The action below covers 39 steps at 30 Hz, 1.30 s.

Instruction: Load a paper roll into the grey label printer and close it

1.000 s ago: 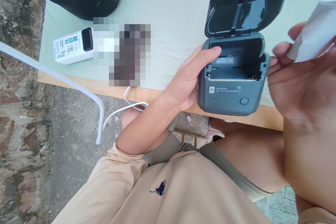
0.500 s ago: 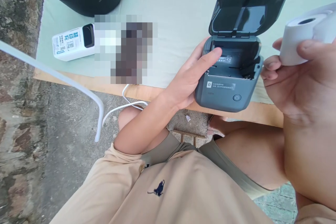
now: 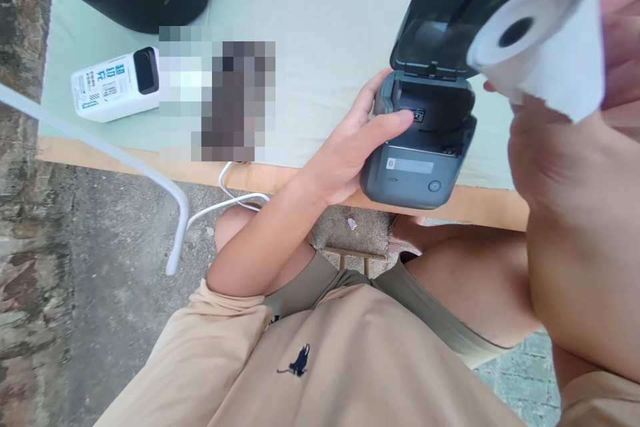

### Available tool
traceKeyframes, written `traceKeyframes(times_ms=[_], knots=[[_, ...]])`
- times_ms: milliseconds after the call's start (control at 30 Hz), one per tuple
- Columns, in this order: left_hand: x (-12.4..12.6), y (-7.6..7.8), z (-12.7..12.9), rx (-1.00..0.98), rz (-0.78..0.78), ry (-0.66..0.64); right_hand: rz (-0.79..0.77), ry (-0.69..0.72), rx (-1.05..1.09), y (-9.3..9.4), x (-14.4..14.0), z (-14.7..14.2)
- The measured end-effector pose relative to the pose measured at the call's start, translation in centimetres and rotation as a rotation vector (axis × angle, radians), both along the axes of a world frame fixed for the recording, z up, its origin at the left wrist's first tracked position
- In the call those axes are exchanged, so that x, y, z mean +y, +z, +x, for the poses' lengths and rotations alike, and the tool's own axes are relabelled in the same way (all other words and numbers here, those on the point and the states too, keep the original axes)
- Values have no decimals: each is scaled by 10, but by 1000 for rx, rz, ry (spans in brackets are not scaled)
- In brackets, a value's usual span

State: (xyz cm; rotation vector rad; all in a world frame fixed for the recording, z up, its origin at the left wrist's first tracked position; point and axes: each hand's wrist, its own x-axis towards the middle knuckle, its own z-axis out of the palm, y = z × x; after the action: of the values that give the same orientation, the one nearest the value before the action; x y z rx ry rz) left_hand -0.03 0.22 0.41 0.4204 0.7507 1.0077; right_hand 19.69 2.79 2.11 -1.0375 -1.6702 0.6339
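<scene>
- Largest: broad table (image 3: 300,33) under pale green cloth, with bare wooden front edge (image 3: 493,207). Likely trouble from holding work across that edge: a fall to the grey concrete floor (image 3: 130,233) upon any slackening of grip.
- Next: dark blue-grey plastic device (image 3: 410,180) with rounded corners, grasped along its left side by left hand (image 3: 357,143). Supported from one side only (cannot tell whether also resting on the cloth); could tilt or twist under a push from the right.
- Then: black hinged plastic lid (image 3: 417,30), standing open behind the bay (image 3: 443,107). Could swing down if knocked by paper or wrist.
- Then: white cylindrical paper roll (image 3: 575,47) with hollow core, grasped aloft in right hand (image 3: 620,73), above and right of the bay. Contact with lid not clear; finger placement partly hidden. Could slip, or slide out of true under uneven squeezing.
- Smallest: thumb (image 3: 393,127) reaching into the bay, liable to obstruct or get pinched; loose paper edge (image 3: 580,110), liable to crease or unwind if unpinned.
</scene>
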Motion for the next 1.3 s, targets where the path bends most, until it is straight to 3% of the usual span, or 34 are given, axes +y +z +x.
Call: traceKeyframes(times_ms=[100, 233, 433, 767, 900, 1067, 1167, 1300], knots=[[-1, 1, 4, 0, -107, 36, 179, 19, -132, 3, 2, -4], [-1, -1, 5, -14, -63, 50, 210, 57, -284, -5, 0, -2], [-2, -1, 5, -56, 86, 47, 238, 80, -301, -14, -5, 2], [-1, 1, 7, -100, 40, 74, 238, -23, -409, -18, -10, 0], [1, -1, 6, -116, 81, 52, 353, -9, -443, -18, -7, 7], [3, -6, 5, -115, 135, 14, 463, -126, -342, -20, -3, 10], [1, -6, 5, -49, 118, 34, 425, -45, -340, -17, -7, 10], [-2, -2, 7, 13, 43, 26, 301, 74, -608, -1, -10, 13]])
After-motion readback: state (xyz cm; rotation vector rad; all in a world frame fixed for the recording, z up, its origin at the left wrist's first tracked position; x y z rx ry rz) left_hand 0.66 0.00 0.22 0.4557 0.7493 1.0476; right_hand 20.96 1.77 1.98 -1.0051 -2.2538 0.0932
